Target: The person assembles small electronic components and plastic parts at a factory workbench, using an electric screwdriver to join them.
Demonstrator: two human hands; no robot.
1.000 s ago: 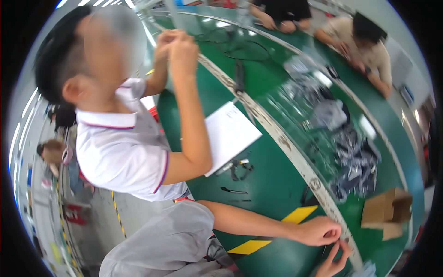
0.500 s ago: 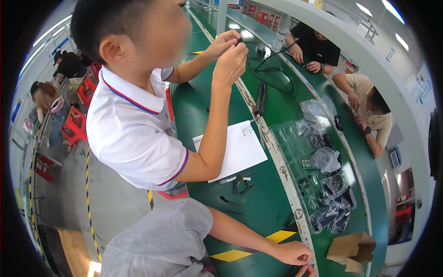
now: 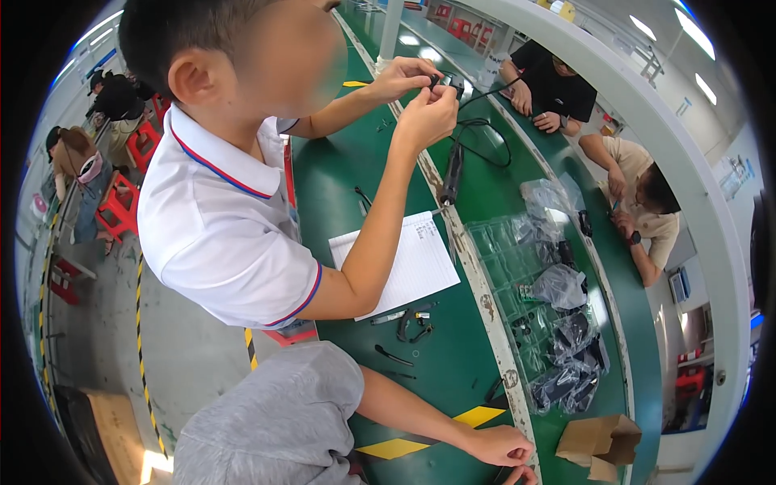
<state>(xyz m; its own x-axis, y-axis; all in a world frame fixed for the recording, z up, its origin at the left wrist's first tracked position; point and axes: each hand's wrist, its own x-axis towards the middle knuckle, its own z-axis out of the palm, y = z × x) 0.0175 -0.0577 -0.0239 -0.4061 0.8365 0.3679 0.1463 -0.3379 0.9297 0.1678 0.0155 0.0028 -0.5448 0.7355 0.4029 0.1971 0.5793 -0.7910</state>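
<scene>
Down at the lower edge, the wearer's left hand (image 3: pixel 501 444) is resting on the green surface (image 3: pixel 356 186) with its fingers curling loosely inward, knuckles up. Whether they are closing on anything cannot be told. Only a sliver of the right hand (image 3: pixel 517 477) is showing just below it at the rim, so its fingers cannot be read either. The left hand is lying between a strip of yellow-and-black striped tape (image 3: pixel 420 436) stuck to the surface, which it is almost touching, and an open cardboard box (image 3: pixel 598 440) sitting near it on the far side of a metal rail (image 3: pixel 485 307). Close by on the wearer's left, a person in a white polo shirt (image 3: pixel 218 234) is sitting and raising both hands (image 3: pixel 420 89) over the surface, pinching the end of a black cable (image 3: pixel 485 137) that is looping down behind them. A white sheet of paper (image 3: pixel 408 267) is lying under that person's elbow, with a small black clip (image 3: pixel 416 323) just beside it. Beyond the rail, a clear tray (image 3: pixel 501 259) is holding dark parts in plastic bags (image 3: pixel 566 356). Two more people (image 3: pixel 638 202) are working on the opposite side, well apart from the wearer's hands.
</scene>
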